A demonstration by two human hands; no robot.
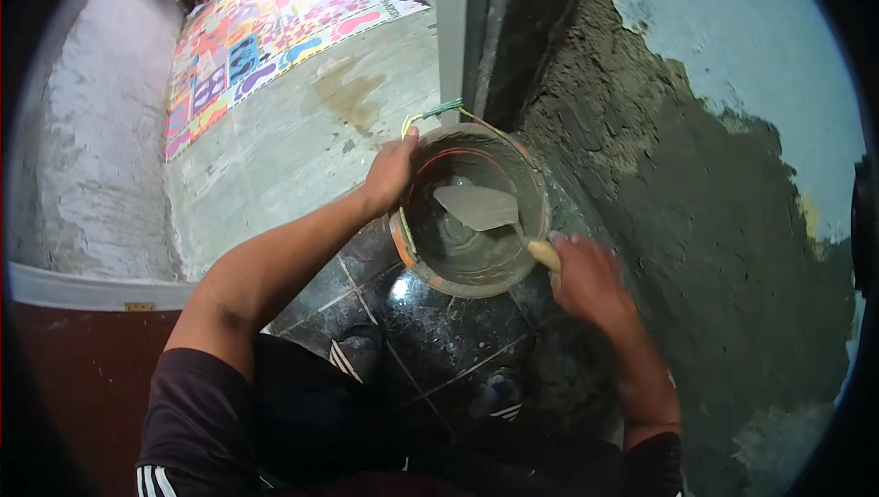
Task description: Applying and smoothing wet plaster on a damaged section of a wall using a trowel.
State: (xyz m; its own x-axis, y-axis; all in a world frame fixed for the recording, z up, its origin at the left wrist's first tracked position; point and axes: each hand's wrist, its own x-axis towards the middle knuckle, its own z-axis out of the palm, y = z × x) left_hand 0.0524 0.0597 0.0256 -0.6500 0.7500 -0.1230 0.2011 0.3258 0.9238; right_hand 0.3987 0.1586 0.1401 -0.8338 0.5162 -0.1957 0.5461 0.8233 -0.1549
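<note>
We count one bucket (pixel 469 283), one pointed trowel (pixel 483 210). Left hand (pixel 392 173) pinching bucket's rim; right hand (pixel 591 281) wrapped round trowel's handle, blade over bucket's mouth. Bucket near one door frame (pixel 450 30).

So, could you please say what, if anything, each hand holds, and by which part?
The right hand grips a grey pointed metal trowel by its yellow handle; the left hand holds a round, grey-smeared orange bucket by its left rim.
</note>
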